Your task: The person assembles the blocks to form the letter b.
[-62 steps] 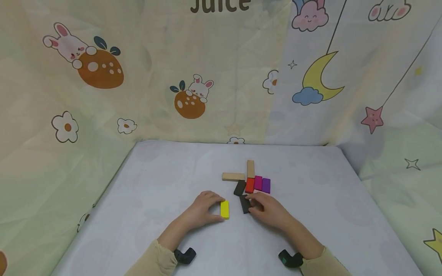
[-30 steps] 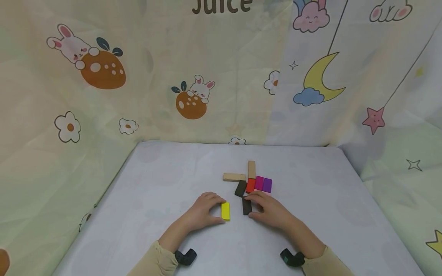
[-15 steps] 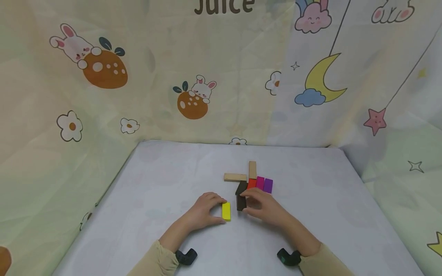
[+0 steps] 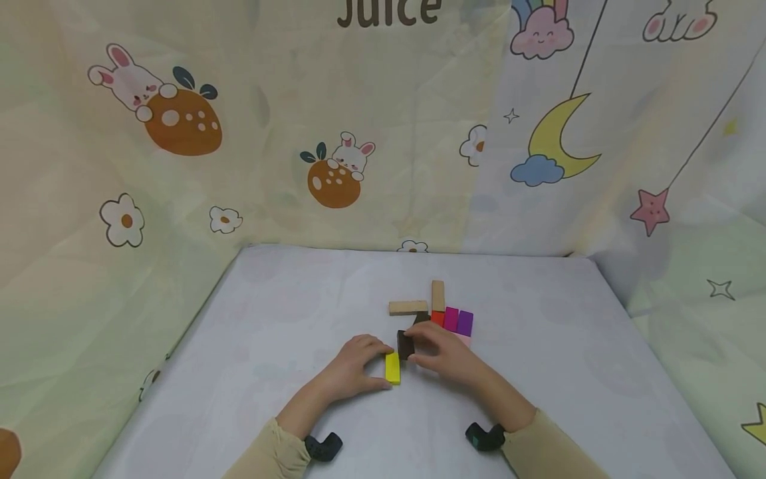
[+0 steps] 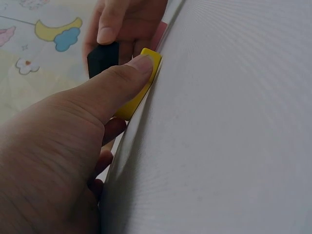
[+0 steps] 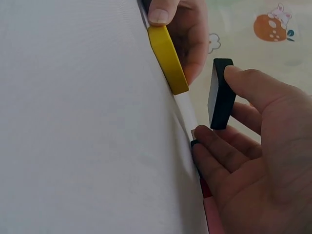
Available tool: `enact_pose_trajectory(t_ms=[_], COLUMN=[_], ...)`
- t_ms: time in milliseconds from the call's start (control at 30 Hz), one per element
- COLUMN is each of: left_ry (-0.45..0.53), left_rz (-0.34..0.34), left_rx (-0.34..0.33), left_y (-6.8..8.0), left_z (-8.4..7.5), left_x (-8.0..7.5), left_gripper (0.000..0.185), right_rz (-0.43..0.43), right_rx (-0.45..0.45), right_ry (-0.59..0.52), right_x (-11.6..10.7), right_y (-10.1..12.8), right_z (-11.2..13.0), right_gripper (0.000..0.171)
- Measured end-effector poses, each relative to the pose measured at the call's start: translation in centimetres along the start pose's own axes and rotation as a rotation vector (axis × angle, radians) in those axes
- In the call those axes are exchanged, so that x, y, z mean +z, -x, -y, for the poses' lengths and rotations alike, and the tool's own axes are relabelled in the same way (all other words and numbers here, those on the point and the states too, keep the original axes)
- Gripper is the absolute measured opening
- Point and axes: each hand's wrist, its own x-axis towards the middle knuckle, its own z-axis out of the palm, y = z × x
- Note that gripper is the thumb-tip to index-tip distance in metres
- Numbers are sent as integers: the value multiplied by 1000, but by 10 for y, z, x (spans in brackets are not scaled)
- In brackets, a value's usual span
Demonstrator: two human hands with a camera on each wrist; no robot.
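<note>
Right hand [image 4: 445, 356] pinched a small flat black rectangular block [image 4: 405, 345] between thumb and fingers, lifted clear of the pale grey table [image 4: 287, 319], as the right wrist view showed, with the other fingers curled below it. Left hand [image 4: 353, 366], just left of centre in the head view, held a flat yellow rectangular block [image 4: 391, 368] lying on the table, thumb on one end and a fingertip on the other. The two blocks sat just beside each other, black slightly above and right of yellow.

Judging from this, the pinch on the black block looked shallow, so it could slip or twist out if squeezed unevenly. The right hand also lay close to the cluster above it: a second black block [image 4: 421, 317], red [image 4: 437, 319], magenta [image 4: 451, 319] and purple [image 4: 465, 322] blocks, and two plain wooden blocks [image 4: 408, 307]. A careless knuckle might nudge those. Both wrists rested low, forearms angled inward from the bottom of the frame.
</note>
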Motion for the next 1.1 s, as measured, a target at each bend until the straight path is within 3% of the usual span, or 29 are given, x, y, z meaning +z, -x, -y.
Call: enact_pose_trajectory(t_ms=[233,433,567,833,1100], left_ry=[-2,-9,3,68,72], left_rz=[-1,-5,-15,-34,-54], left_rx=[0,10,13,-7,24], left_y=[-1,0,0,-1,-1], left_z=[0,2,2,1,2], left_x=[0,1,1,0,-1], left_gripper=[63,65,66,56,51], right_rz=[-23,-27,-27,-17,-25], right_rx=[37,11,41,56,69], right_ry=[-18,19,47,63,106], right_x=[1,5,8,13,16], right_y=[-4,-8,-12,-20,-25], right_z=[-3,-2,-2,-2,0], right_gripper=[47,48,46,46,43])
